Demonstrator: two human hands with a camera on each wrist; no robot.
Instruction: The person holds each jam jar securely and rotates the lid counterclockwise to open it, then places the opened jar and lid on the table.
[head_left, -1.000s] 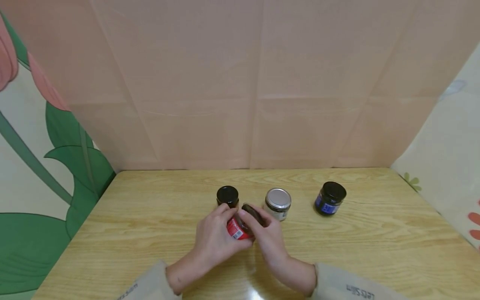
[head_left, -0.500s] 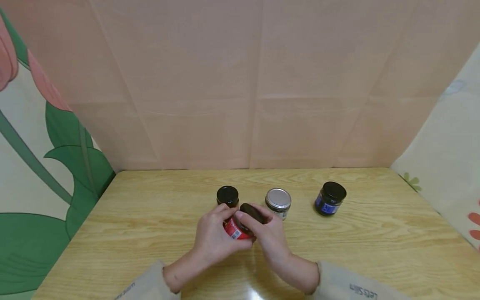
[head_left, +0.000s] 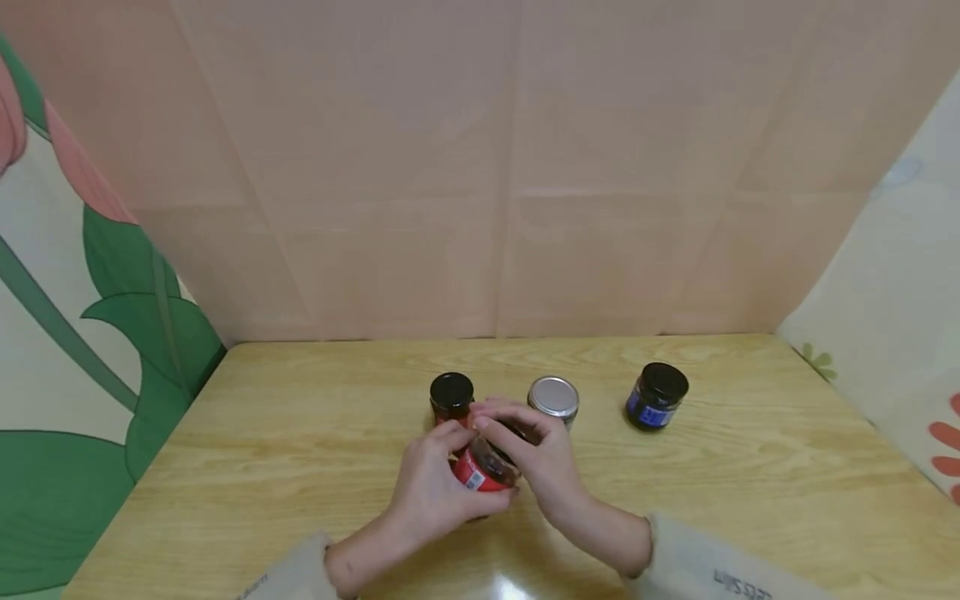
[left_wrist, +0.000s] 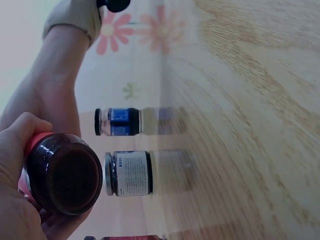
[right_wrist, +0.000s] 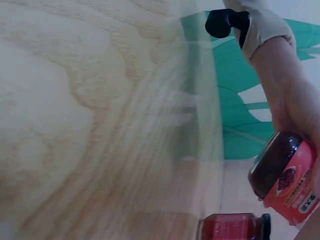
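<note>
A glass jar (head_left: 480,477) with a red label and dark contents is held tilted above the table. My left hand (head_left: 431,483) grips it round its side, and its dark base (left_wrist: 75,175) faces the left wrist camera. My right hand (head_left: 551,462) is at the jar's top, thumb and fingers bent round a dark lid (head_left: 519,431) that the hand mostly covers. Just behind stands another jar (head_left: 452,392) with a black lid and a red label. A silver-lidded jar (head_left: 553,395) with a white label is partly hidden by the right hand.
To the right stands a jar (head_left: 657,397) with a black lid and blue label. All rests on a glossy wood-grain table (head_left: 300,417). A plain pinkish cloth (head_left: 495,167) hangs behind its far edge, with flower-patterned walls at both sides.
Both hands and the red-labelled jar have shifted slightly toward me. My right fingers now cover more of the lid, and more of the jar's upper glass shows below them.
</note>
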